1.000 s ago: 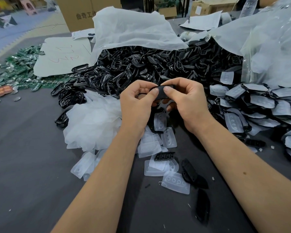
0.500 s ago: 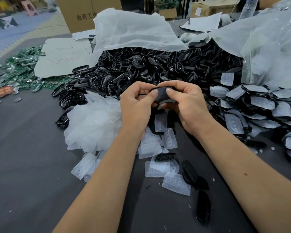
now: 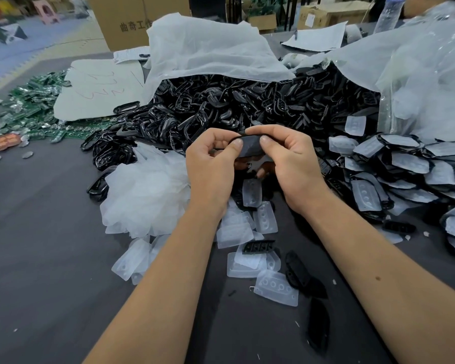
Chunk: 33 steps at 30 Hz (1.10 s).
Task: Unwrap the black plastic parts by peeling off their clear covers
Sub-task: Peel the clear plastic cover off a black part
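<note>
Both thumbs and curled fingers pinch one covered black plastic part (image 3: 250,148) between left hand (image 3: 212,164) and right hand (image 3: 286,158), above peeled clear covers (image 3: 250,222) at 6 o'clock, black parts heap (image 3: 247,106) at 12 o'clock.

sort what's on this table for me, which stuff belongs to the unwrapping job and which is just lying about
Job:
- left hand and right hand, both pinching the held part
- covered parts, waiting at right
- peeled covers, heaped at left
- black parts heap

Lying about:
- green circuit boards
- scribbled card
- cardboard box
- papers
</note>
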{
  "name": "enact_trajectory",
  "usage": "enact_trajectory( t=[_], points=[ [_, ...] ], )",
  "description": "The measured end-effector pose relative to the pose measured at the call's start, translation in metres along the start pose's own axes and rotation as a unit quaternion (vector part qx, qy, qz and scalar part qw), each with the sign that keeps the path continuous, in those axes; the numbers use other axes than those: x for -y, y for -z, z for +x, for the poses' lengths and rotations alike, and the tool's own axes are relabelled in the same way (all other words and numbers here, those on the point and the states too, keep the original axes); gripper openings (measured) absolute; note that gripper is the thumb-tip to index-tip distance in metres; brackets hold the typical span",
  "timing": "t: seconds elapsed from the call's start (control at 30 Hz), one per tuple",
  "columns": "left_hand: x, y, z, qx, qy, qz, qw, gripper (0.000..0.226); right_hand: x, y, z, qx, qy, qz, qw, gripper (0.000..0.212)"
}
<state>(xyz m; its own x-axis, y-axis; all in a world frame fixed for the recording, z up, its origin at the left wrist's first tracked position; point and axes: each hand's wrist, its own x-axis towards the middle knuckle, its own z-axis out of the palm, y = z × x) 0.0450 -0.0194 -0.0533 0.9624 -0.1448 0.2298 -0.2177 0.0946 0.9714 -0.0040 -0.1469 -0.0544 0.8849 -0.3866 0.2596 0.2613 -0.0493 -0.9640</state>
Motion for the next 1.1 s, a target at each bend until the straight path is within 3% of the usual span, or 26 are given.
enact_trajectory(
  t=[0.63, 0.87, 1.1],
  points=[
    [0.001, -0.0005, 0.0033, 0.015, 0.034, -0.067, 0.997, 0.02, 0.0013, -0.0026, 0.0014, -0.044, -0.03, 0.012, 0.998, 0.025],
    [0.0027, -0.0005, 0.0028, 0.016, 0.016, -0.034, 0.999, 0.022, 0.0018, -0.0025, 0.0014, -0.039, -0.032, 0.029, 0.998, 0.027],
    [0.0026, 0.0003, 0.0033, 0.011, 0.021, -0.035, 0.999, 0.021, -0.0007, -0.0027, 0.0006, -0.038, -0.006, -0.018, 0.999, 0.014]
  ],
)
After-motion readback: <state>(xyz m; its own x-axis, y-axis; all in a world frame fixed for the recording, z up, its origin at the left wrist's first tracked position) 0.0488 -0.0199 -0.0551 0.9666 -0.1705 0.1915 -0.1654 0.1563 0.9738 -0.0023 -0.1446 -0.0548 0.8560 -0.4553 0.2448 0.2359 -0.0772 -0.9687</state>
